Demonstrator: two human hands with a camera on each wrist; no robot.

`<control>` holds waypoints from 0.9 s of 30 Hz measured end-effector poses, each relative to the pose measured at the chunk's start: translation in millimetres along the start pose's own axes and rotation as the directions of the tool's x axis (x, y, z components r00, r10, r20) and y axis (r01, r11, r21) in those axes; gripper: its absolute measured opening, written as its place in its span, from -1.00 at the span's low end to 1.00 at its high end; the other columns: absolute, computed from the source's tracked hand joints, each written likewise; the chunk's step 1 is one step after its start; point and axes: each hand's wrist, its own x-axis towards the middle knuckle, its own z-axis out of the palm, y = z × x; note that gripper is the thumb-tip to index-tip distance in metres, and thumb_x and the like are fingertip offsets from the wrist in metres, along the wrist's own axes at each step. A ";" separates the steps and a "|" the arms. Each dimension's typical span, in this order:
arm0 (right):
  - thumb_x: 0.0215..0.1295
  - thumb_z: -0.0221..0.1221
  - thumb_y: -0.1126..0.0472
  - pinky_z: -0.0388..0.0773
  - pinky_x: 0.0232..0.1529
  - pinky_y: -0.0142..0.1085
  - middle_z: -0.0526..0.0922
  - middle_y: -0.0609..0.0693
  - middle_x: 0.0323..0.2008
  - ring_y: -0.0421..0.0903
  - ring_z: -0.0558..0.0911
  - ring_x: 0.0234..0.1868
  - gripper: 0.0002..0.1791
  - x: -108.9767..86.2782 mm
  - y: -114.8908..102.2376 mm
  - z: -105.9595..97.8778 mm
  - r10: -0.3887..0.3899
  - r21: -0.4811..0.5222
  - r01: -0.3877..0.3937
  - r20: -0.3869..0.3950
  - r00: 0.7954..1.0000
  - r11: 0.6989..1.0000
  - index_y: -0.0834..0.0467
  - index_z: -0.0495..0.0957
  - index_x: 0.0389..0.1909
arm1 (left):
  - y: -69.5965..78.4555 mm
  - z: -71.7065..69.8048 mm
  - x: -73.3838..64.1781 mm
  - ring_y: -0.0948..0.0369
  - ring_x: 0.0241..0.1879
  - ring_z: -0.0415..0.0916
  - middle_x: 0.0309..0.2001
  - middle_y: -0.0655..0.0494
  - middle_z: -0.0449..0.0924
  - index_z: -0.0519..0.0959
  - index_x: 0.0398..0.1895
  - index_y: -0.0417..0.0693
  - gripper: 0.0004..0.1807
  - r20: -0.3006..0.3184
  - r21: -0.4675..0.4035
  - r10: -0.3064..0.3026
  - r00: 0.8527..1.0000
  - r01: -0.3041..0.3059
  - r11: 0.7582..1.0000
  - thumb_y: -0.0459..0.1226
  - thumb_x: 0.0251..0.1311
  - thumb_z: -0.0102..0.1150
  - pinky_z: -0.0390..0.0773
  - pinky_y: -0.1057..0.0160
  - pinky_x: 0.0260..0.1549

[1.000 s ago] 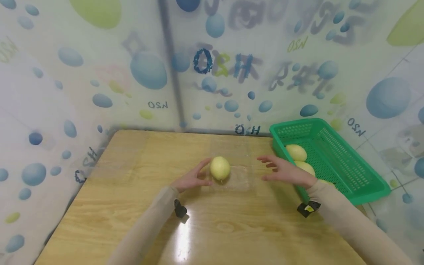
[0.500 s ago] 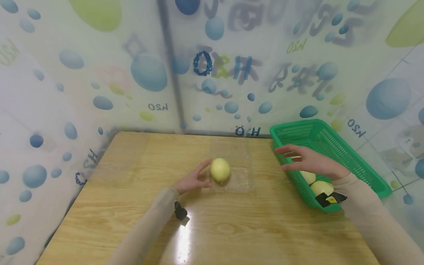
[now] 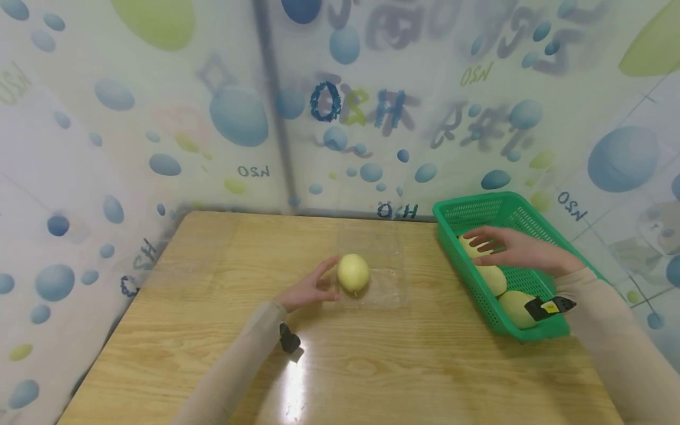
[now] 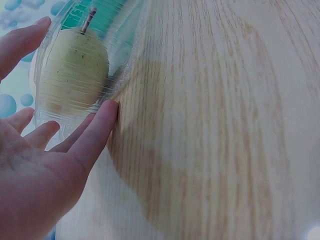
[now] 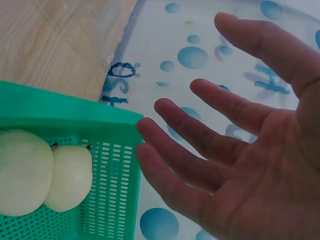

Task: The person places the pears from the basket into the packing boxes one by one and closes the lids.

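A yellow-green pear point(image 3: 353, 273) sits in the left part of a clear plastic clamshell box point(image 3: 390, 287) whose lid stands raised behind it. My left hand point(image 3: 307, 290) rests against the box's left side with spread, fairly straight fingers. Through the ribbed plastic, the left wrist view shows the pear point(image 4: 75, 72) with its stem up and my fingertips point(image 4: 107, 111) touching the wall. Over the green basket point(image 3: 478, 215) hovers my right hand point(image 3: 512, 251), its fingers loosely spread and holding nothing. Below it lie several pears point(image 3: 491, 279), partly hidden by the hand and wrist.
The basket stands at the table's right side, near the patterned wall covering point(image 3: 372, 171). On the far left of the wooden table point(image 3: 372, 366) a faint clear plastic item point(image 3: 186, 257) is just visible. Each wrist wears a black strap-mounted device.
My right hand has moved right, from beside the plastic box to above the basket. The left hand, the box and its pear have stayed in place.
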 end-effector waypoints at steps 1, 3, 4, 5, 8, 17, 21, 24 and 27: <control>0.37 0.17 0.14 0.46 0.09 0.09 0.31 0.36 0.26 0.36 0.32 0.25 -0.36 -0.6 2.2 -0.8 0.003 -0.002 -0.003 0.006 1.000 1.000 0.28 0.20 0.36 | -0.2 0.0 0.1 -0.23 0.39 -0.03 0.54 0.10 -0.28 -0.15 0.55 0.25 0.05 0.001 -0.001 0.001 1.000 -0.001 1.000 -0.23 0.14 0.34 0.11 -0.33 0.22; 0.37 0.16 0.13 0.47 0.07 0.10 0.32 0.36 0.25 0.37 0.33 0.24 -0.36 -1.4 6.0 -2.3 0.012 -0.008 -0.012 0.018 1.000 1.000 0.28 0.19 0.37 | -0.6 -0.1 0.3 -0.22 0.39 -0.02 0.54 0.10 -0.27 -0.15 0.55 0.26 0.05 0.001 -0.004 -0.001 1.000 0.001 1.000 -0.24 0.14 0.34 0.12 -0.33 0.22; 0.38 0.16 0.13 0.48 0.07 0.10 0.32 0.37 0.25 0.37 0.33 0.23 -0.35 -1.5 7.7 -2.9 0.018 -0.009 -0.018 0.024 1.000 1.000 0.28 0.18 0.38 | -1.2 -0.1 0.8 -0.23 0.39 -0.02 0.54 0.10 -0.28 -0.15 0.55 0.25 0.04 0.001 -0.006 0.001 1.000 -0.001 1.000 -0.24 0.14 0.34 0.13 -0.33 0.21; 0.38 0.16 0.12 0.48 0.06 0.10 0.32 0.36 0.25 0.37 0.34 0.23 -0.35 -1.8 9.2 -3.4 0.026 -0.012 -0.026 0.028 0.999 1.000 0.27 0.18 0.38 | -2.0 -0.1 1.2 -0.23 0.38 -0.02 0.54 0.10 -0.28 -0.15 0.55 0.25 0.04 0.001 -0.007 0.002 1.000 -0.002 1.000 -0.25 0.14 0.34 0.14 -0.33 0.21; 0.37 0.16 0.10 0.49 0.04 0.10 0.32 0.36 0.25 0.37 0.34 0.22 -0.33 -1.8 13.3 -4.5 0.061 -0.016 -0.060 0.043 0.997 0.998 0.27 0.16 0.39 | -3.7 -0.2 2.3 -0.24 0.38 0.00 0.54 0.09 -0.27 -0.14 0.55 0.24 0.04 -0.003 -0.003 0.006 1.000 -0.006 1.000 -0.25 0.14 0.34 0.14 -0.34 0.20; 0.37 0.17 0.12 0.51 0.01 0.07 0.26 0.47 0.24 0.39 0.38 0.18 -0.29 1.6 35.6 -2.9 0.119 -0.018 -0.118 0.098 0.988 0.993 0.37 0.13 0.38 | -5.9 -0.8 2.4 -0.21 0.37 0.04 0.53 0.12 -0.23 -0.13 0.55 0.28 0.04 -0.009 0.014 0.006 1.000 -0.006 1.000 -0.22 0.13 0.35 0.19 -0.31 0.20; 0.32 0.20 0.18 0.50 0.01 0.10 0.23 0.48 0.27 0.46 0.31 0.20 -0.30 1.6 49.6 -3.0 0.107 -0.005 -0.107 0.114 0.988 0.994 0.38 0.18 0.37 | -6.7 -0.8 2.4 -0.21 0.37 0.05 0.53 0.10 -0.24 -0.12 0.54 0.28 0.03 -0.007 0.015 0.005 1.000 -0.005 1.000 -0.21 0.14 0.35 0.19 -0.31 0.19; 0.30 0.22 0.22 0.49 0.02 0.13 0.21 0.48 0.29 0.51 0.26 0.22 -0.32 2.2 58.4 -2.4 0.100 0.007 -0.102 0.123 0.987 0.995 0.39 0.21 0.35 | -5.6 -0.7 2.2 -0.21 0.37 0.04 0.53 0.10 -0.24 -0.12 0.54 0.28 0.03 -0.004 0.017 0.003 1.000 -0.003 1.000 -0.21 0.14 0.34 0.19 -0.31 0.19; 0.29 0.22 0.20 0.47 0.03 0.16 0.19 0.47 0.31 0.52 0.23 0.23 -0.32 3.7 65.6 -1.2 0.105 -0.001 -0.106 0.129 0.986 0.994 0.38 0.23 0.35 | -5.0 -0.3 2.0 -0.21 0.37 0.04 0.53 0.10 -0.25 -0.12 0.55 0.28 0.02 -0.003 0.015 0.005 1.000 -0.005 1.000 -0.22 0.16 0.33 0.19 -0.32 0.19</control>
